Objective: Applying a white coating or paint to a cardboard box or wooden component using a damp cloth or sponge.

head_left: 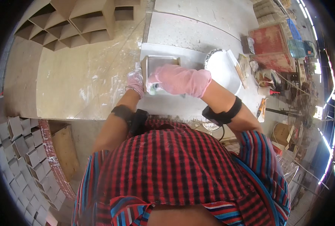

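Note:
A small open brown box (144, 67) sits on a white board on the workbench in front of me. My left hand (136, 80), in a thin pink glove smeared white, grips the box's left wall. My right hand (171, 80), in a pink glove too and slightly blurred, is closed over the near side of the box. Under its fingers shows a small white-and-green thing (152, 89) whose kind is hard to make out. Right of the box stands a round tub of white paste (223, 73), with a wooden-handled brush (239, 71) lying across its rim.
Several open brown boxes (67, 28) are stacked at the far left of the bench. Rows of grey-white boxes (24, 162) stand low at left. A red-stained board (271, 47), a clear bottle (296, 49) and a fan (306, 96) are at right.

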Demonstrator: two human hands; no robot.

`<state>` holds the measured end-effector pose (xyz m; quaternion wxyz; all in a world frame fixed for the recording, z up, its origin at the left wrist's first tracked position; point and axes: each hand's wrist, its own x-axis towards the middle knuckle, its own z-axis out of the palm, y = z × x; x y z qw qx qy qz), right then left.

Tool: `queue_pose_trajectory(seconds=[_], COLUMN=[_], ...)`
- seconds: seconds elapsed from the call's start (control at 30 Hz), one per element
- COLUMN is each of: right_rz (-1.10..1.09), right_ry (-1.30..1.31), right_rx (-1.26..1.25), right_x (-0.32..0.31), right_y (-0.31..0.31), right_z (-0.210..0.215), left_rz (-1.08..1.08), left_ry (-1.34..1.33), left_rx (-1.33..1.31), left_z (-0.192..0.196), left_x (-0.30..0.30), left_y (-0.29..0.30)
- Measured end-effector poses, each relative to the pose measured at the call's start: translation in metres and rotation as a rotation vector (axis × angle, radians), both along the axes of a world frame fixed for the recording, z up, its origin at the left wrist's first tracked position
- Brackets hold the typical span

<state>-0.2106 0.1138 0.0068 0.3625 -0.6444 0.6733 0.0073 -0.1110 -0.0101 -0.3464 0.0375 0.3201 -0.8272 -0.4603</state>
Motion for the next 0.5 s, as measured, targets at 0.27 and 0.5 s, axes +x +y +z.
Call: queue_pose_trajectory(seconds=[0.27, 0.5], right_rz=[-0.221, -0.071], right_ry=[0.059, -0.251], right_rx=[-0.185, 0.005], right_x=[-0.021, -0.017], right_y=[0.008, 0.001], right_z=[0.015, 0.0], left_rz=[0.438, 0.56], left_ry=[0.187, 0.359], left_rx=[0.582, 0.854], left_z=[0.13, 0.114], left_x=[-0.027, -0.022], left_y=[0.025, 0.031])
